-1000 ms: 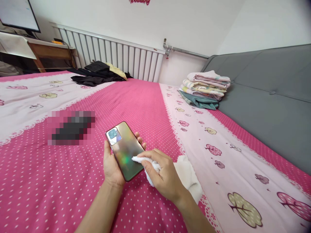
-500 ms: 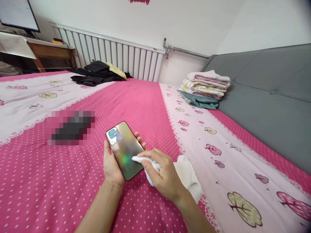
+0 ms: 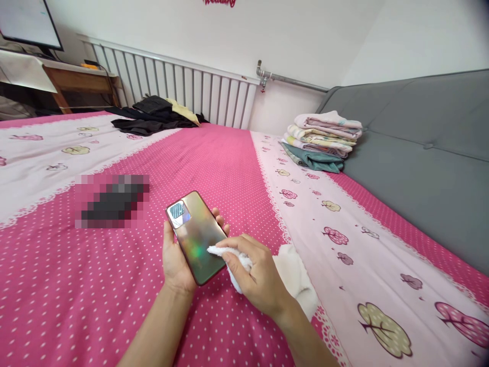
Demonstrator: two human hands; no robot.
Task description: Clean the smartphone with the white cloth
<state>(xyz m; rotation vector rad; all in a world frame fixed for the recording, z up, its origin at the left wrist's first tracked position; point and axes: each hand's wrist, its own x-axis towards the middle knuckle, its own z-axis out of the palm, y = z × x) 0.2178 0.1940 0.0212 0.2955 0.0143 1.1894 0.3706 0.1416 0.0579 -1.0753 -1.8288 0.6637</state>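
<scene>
A smartphone (image 3: 200,234) lies back side up in my left hand (image 3: 178,265), the fingers wrapped around its edges. Its back is shiny, shading from gold to green, with the camera block at the upper left. My right hand (image 3: 257,272) pinches a small white cloth (image 3: 239,262) over the phone's lower right part. One folded tip of the cloth reaches onto the phone's back; whether it presses there I cannot tell. Behind my right wrist, a larger white cloth (image 3: 296,275) rests on the bed.
The pink dotted bedspread (image 3: 217,153) spans the view. A blurred dark object (image 3: 114,201) lies to the left. Dark clothes (image 3: 153,114) lie near the radiator (image 3: 171,81). Folded cloths (image 3: 324,135) are stacked by the grey headboard (image 3: 428,153). A monitor (image 3: 28,23) stands far left.
</scene>
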